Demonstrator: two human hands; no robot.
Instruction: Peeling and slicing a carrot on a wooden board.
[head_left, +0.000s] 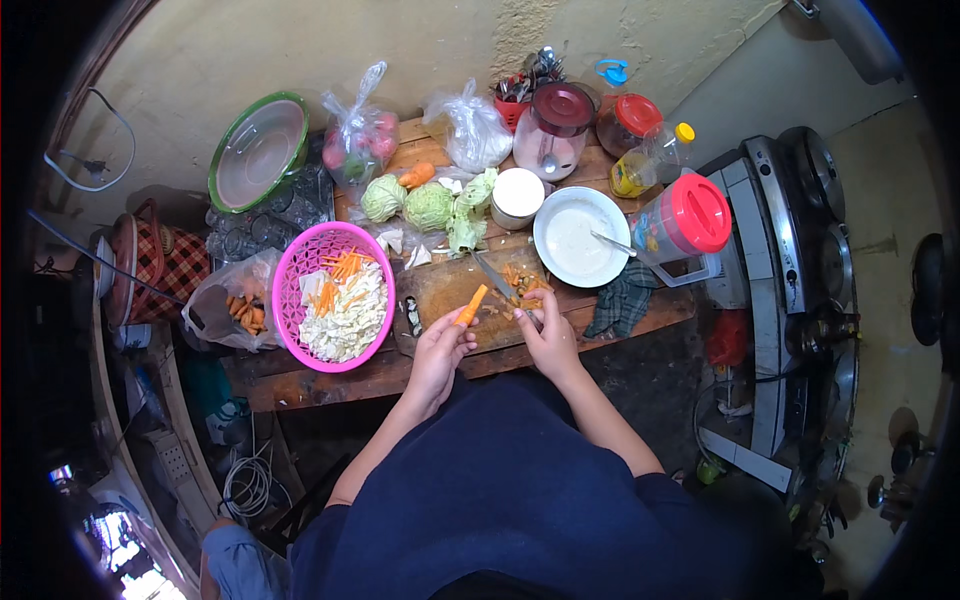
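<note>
My left hand (441, 346) holds a peeled carrot (472, 304), its narrow end pointing up and away from me. In my right hand (550, 334) is a kitchen knife (495, 276), the blade angled toward the far left, apart from the carrot. Both hands hover over the near edge of a worn wooden cutting board (442, 289). Orange-brown carrot peelings (529, 276) lie on the board beyond my right hand. Left of the board stands a pink plastic basket (280, 296) holding chopped cabbage (341, 322) and carrot strips (349, 264).
Cabbage heads (427, 208) and a carrot (417, 175) lie behind the board. A white bowl of batter (574, 240) with a spoon stands right, beside a red-lidded pitcher (701, 214). A plastic bag (217, 300) holds more carrots. A stove (776, 225) is far right; someone's leg (240, 559) shows lower left.
</note>
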